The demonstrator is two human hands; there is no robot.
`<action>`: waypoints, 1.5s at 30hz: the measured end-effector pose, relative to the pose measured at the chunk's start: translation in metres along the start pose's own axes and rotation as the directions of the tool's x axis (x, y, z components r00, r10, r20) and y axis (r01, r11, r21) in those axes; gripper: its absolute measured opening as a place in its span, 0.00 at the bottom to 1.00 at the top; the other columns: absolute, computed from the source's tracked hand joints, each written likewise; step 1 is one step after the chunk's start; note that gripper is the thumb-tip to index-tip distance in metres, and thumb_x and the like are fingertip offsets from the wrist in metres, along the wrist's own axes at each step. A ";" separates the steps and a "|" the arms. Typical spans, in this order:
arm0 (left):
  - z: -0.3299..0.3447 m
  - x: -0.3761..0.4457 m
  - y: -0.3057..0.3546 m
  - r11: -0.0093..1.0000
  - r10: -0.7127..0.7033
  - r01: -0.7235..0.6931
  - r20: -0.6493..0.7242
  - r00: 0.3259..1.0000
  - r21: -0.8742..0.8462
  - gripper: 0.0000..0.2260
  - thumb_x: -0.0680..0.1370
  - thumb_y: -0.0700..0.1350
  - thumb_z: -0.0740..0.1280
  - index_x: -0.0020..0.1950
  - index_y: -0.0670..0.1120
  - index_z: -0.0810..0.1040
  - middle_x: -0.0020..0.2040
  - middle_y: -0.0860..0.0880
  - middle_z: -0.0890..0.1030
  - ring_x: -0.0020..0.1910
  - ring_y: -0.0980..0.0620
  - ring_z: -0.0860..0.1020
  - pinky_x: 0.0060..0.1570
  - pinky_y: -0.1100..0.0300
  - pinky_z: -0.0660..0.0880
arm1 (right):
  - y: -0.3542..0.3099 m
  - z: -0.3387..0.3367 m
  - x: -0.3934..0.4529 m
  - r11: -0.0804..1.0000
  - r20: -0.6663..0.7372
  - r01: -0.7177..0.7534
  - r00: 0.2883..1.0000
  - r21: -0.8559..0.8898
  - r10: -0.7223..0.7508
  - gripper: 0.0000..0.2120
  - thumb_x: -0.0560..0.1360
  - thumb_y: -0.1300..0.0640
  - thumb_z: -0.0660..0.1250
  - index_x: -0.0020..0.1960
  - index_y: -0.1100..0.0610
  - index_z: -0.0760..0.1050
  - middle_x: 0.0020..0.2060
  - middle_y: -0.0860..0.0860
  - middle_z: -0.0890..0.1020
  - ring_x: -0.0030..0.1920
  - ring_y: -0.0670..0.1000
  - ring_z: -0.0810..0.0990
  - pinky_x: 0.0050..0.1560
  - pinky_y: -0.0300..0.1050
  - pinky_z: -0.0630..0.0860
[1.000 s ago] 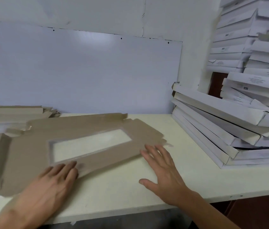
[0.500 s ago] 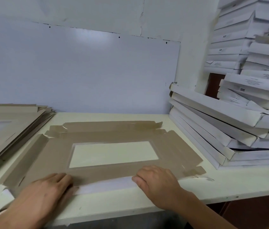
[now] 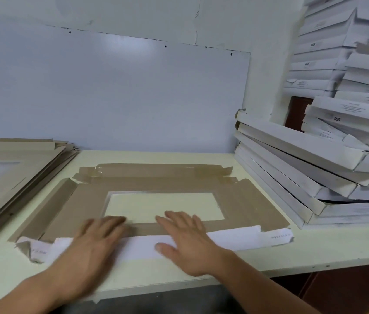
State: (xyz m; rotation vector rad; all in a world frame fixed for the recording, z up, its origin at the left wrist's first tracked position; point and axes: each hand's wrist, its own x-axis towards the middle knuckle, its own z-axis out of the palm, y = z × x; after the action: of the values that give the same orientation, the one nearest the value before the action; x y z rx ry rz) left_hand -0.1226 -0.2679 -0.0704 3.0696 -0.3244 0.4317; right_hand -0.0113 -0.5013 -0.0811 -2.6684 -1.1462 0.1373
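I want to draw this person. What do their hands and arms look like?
The left hand and right hand are bare: no gloves, rings or watch. No sleeves show either. The left hand is blurred.

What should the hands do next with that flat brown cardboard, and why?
Probably slide both hands outward along the white flap, to sharpen its crease. The left hand and right hand press flat near its middle, where it is folded onto the cardboard blank; its two ends have no hand on them.
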 end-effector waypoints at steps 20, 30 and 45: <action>0.008 -0.052 -0.105 0.980 0.050 0.000 0.245 0.968 -0.199 0.30 0.74 0.77 0.45 0.75 0.70 0.50 0.73 0.76 0.40 0.76 0.68 0.40 0.69 0.74 0.33 | 0.152 -0.034 -0.083 0.871 -0.069 -0.484 0.875 -0.088 0.479 0.37 0.74 0.27 0.34 0.79 0.40 0.34 0.79 0.41 0.34 0.78 0.45 0.31 0.75 0.58 0.28; -0.021 -0.023 -0.086 0.980 0.106 -0.120 -0.091 0.990 -0.159 0.10 0.81 0.53 0.62 0.41 0.54 0.75 0.36 0.64 0.76 0.35 0.63 0.75 0.34 0.67 0.71 | 0.079 -0.022 -0.070 0.988 -0.280 -0.066 0.960 -0.138 0.025 0.25 0.78 0.33 0.50 0.55 0.43 0.82 0.48 0.40 0.78 0.51 0.43 0.74 0.53 0.45 0.73; 0.038 0.036 0.033 0.991 0.020 0.018 0.276 0.961 -0.135 0.27 0.84 0.57 0.47 0.81 0.52 0.42 0.80 0.55 0.42 0.79 0.57 0.40 0.75 0.50 0.36 | 0.002 0.007 0.009 1.000 0.038 -0.023 0.999 -0.015 0.024 0.30 0.81 0.62 0.51 0.81 0.47 0.52 0.80 0.45 0.52 0.79 0.48 0.47 0.79 0.54 0.43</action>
State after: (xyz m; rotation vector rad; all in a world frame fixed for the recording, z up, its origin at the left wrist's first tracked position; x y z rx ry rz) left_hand -0.0853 -0.3096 -0.0967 2.9919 -0.3456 -0.0235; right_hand -0.0053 -0.4951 -0.0882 -2.7041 -1.1318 0.1854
